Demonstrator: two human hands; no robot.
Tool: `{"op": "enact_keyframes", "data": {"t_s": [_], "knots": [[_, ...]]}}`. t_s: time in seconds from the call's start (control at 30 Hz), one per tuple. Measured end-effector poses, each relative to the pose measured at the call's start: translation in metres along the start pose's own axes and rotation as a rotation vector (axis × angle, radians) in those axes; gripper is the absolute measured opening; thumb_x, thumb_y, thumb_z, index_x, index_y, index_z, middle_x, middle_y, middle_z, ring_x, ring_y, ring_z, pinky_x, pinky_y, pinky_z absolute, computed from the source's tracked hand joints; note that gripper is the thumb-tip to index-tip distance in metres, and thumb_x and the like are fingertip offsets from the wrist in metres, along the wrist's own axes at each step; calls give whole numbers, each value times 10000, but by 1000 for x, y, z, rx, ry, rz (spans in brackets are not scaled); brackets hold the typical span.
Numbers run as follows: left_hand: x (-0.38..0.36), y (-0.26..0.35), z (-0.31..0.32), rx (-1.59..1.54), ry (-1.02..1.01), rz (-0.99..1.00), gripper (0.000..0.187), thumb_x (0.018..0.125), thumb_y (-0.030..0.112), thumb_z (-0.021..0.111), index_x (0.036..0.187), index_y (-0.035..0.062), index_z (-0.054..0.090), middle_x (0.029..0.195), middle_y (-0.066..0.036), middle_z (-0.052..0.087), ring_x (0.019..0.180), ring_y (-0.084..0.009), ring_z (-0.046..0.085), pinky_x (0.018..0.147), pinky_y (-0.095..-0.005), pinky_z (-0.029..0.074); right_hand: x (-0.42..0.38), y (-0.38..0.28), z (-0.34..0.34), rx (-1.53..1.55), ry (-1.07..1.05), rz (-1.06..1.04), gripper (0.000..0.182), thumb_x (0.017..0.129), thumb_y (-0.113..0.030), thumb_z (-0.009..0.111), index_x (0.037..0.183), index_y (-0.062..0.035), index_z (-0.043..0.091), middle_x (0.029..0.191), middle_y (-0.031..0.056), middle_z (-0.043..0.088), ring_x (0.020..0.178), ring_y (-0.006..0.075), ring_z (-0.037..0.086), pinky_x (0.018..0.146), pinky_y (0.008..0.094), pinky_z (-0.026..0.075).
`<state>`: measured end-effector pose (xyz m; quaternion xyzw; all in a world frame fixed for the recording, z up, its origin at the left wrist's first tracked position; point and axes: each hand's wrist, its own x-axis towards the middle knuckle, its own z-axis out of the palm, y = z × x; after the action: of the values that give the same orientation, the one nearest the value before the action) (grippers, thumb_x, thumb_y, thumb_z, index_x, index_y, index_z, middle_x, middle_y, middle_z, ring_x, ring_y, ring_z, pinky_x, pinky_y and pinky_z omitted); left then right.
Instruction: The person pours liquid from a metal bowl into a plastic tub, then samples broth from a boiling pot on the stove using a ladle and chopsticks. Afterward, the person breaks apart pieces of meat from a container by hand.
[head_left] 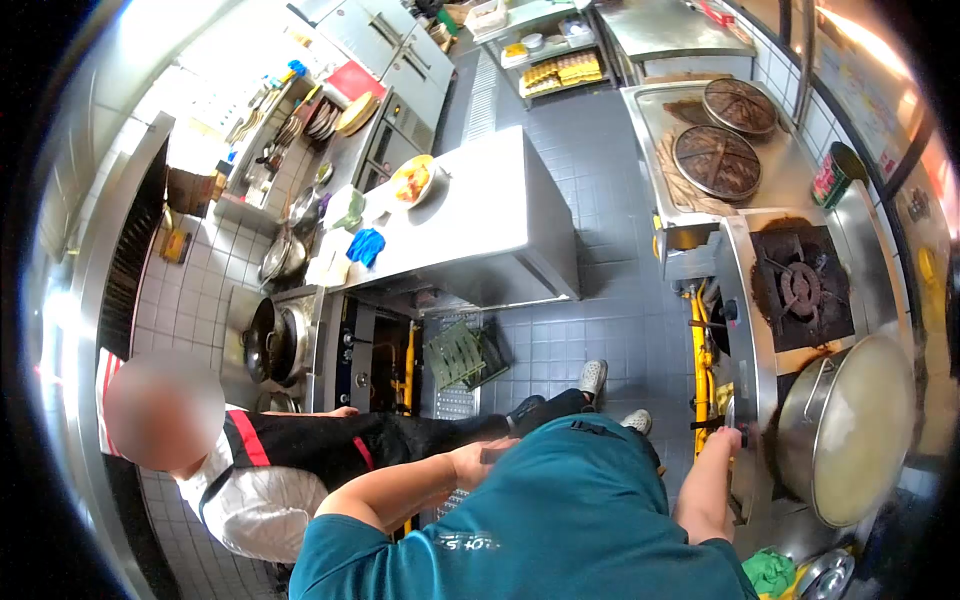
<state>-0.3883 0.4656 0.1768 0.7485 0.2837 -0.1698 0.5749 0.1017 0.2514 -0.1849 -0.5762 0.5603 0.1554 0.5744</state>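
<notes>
My right hand (728,441) is closed at the front of the stove (757,300), beside a black lever (706,424) and the yellow gas pipe (699,350). What its fingers grip is hidden. To the right stands a large metal pot (815,400) of cloudy, pale liquid. My left hand (474,465) is held against the front of my teal shirt (560,490). Its fingers are curled by a small dark brown piece (495,455) that I cannot make out.
A co-worker in a black apron (390,445) stands close on my left, near black woks (262,340). Ahead is a white-topped counter (480,200) with a bowl of food (413,182) and a blue cloth (366,247). A green crate (455,356) lies on the tiled floor (545,345). Two round mesh-covered pans (717,162) are at right.
</notes>
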Motion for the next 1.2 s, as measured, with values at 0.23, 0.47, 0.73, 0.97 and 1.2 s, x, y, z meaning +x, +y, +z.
{"op": "enact_keyframes", "data": {"t_s": [0.23, 0.47, 0.73, 0.97, 1.2], "knots": [[19, 20, -33, 159, -106, -19, 771, 865, 509, 532, 1468, 67, 343, 1492, -175, 379, 1371, -347, 366, 1144, -436, 283, 73, 19, -15, 227, -406, 320, 136, 871, -76, 482, 952, 21, 530, 894, 120, 590, 798, 266, 604, 748, 355, 570], [51, -36, -64, 476, -182, 312, 747, 823, 405, 631, 1437, 61, 379, 1470, -236, 376, 1333, -421, 398, 1087, -483, 380, 60, 34, -68, -169, -411, 296, 70, 864, -121, 478, 891, -56, 476, 787, 86, 535, 710, 255, 569, 683, 425, 546], [136, -9, -203, 869, -331, 92, 454, 898, 302, 601, 1262, 38, 534, 1064, -183, 617, 974, -314, 629, 858, -425, 534, 33, 88, -52, -1491, -877, -507, 93, 874, -178, 566, 836, -94, 560, 730, 59, 540, 610, 232, 562, 509, 403, 457], [278, -86, -422, 738, 970, 269, 332, 833, 235, 684, 1086, 37, 599, 878, -165, 638, 822, -338, 635, 695, -414, 535, -9, 110, 48, -1600, -953, -249, 408, 860, -237, 630, 1211, -30, 621, 1071, 174, 677, 909, 285, 667, 760, 407, 544], [328, -131, -656, 235, 1291, -608, 385, 803, 301, 688, 1035, -5, 670, 1053, -213, 687, 1027, -370, 648, 904, -423, 511, -199, 73, 144, -1486, -989, -490, 476, 889, -178, 639, 1318, 1, 535, 1159, 151, 654, 959, 237, 635, 811, 330, 517]]}}
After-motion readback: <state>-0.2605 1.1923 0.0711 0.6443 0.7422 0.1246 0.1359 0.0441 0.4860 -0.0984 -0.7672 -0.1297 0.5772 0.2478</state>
